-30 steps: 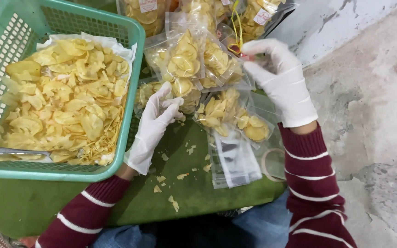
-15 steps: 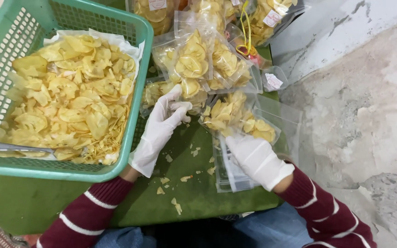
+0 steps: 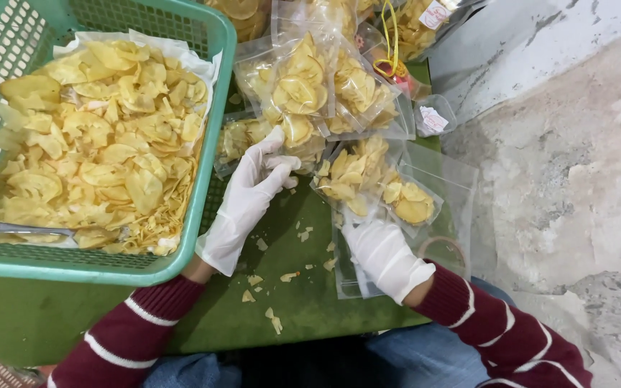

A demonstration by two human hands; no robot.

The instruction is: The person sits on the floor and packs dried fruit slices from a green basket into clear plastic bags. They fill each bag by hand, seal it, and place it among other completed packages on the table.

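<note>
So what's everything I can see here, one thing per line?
basket: one, green plastic mesh, paper-lined, left side of the table
loose chips: a heap, pale yellow, filling the basket
filled bags: several, clear plastic with yellow chips inside, piled at the table's far side
bag in hand: one, clear, partly filled with chips, in front of the pile
empty bags: a few, clear, flat, at the table's right edge
small packet: one, clear with a white label, right of the pile
crumbs: scattered, yellow, near the hands
table: one, green top
floor: grey concrete, right side
left hand: white glove, fingertips at the piled bags
right hand: white glove, at the bottom of the bag in hand
sleeves: two, dark red with white stripes
</note>
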